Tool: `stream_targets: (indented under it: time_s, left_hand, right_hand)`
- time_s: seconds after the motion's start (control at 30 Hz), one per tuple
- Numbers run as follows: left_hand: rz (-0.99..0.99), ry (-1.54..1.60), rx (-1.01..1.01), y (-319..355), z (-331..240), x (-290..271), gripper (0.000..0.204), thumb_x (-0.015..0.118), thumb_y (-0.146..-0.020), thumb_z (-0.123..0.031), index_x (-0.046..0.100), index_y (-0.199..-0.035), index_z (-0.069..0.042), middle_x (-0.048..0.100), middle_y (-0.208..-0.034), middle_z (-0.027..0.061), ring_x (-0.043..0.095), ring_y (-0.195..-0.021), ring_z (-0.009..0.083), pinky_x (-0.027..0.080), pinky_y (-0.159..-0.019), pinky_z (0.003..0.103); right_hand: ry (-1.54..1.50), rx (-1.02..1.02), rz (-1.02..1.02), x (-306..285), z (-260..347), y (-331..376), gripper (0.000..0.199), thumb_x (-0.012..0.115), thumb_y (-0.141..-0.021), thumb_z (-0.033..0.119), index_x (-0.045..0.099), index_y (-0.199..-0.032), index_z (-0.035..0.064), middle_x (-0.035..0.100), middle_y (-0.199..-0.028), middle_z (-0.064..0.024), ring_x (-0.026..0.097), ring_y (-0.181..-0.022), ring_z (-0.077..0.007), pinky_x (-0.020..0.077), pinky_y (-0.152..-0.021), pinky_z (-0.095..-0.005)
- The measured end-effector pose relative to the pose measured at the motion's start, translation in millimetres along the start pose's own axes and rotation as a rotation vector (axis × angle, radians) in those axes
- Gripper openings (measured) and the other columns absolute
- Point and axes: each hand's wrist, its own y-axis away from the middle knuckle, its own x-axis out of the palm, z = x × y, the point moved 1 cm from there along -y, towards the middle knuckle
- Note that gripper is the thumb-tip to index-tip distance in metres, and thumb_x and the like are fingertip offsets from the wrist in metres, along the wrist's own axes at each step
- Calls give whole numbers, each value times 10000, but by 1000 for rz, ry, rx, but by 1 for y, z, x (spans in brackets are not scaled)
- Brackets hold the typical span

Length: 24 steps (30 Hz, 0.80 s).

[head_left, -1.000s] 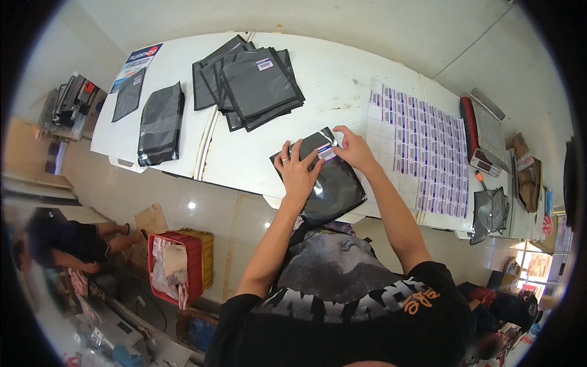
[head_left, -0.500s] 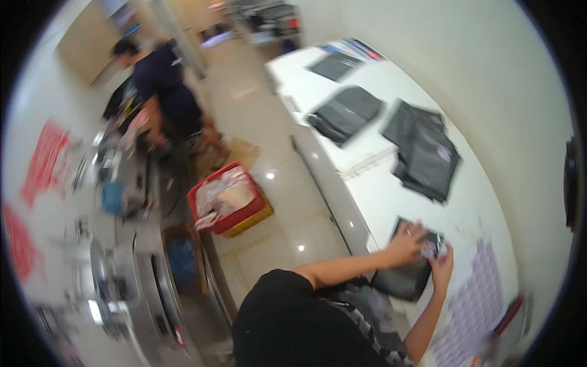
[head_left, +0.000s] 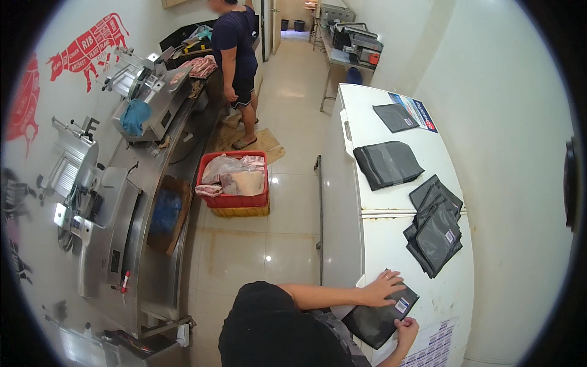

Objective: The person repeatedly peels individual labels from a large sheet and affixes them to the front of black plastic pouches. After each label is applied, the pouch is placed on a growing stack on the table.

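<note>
The left hand lies flat, fingers spread, on a dark grey plastic pouch at the near edge of the white tabletop. The right hand seems to pinch the pouch's lower corner beside its small white label.

- Left hand: palm down, fingers spread and laid flat, pressing downward; forearm bare, extended from the lower centre toward the right.
- Right hand: lower and nearer the body, fingers curled inward, thumb side up; forearm bare, rising from the lower edge.
</note>
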Motion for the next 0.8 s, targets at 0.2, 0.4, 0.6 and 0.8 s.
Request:
stream_targets:
  time_s: [0.2,0.4,0.6,0.8]
  left_hand:
    - [-267,-93,-235,53,45,-54,569,797,-913,-334,635,-1420,-132,524,-1525,160,398,-1509,398,301,-1235,609]
    - [-333,60,-364,117,58,-75,471,795,-916,-293,692,-1333,-100,641,-1393,191,547,-1360,404,426,-1159,540]
    - [-335,116,-513,149,39,-112,300,782,-921,-139,744,-1207,-59,693,-1285,183,614,-1261,382,471,-1099,483]
    - [-299,121,-524,173,35,-107,246,784,-903,-69,763,-1147,-53,701,-1231,155,649,-1208,351,506,-1047,450]
  right_hand:
    - [195,-65,33,14,52,20,291,874,-798,114,598,-752,34,514,-671,6,476,-641,-147,438,-628,-340]
    - [-391,-106,-4,-12,72,-1,215,689,-960,43,689,-1166,-18,693,-981,-61,648,-888,-162,526,-798,-342]
    - [-625,-219,-125,-39,130,-133,603,820,-945,97,559,-1475,-25,772,-1197,-180,731,-1023,-200,574,-896,-325]
    - [-554,-160,-260,-44,144,-233,557,817,-947,106,567,-1439,30,793,-1063,-151,762,-939,-279,594,-853,-391]
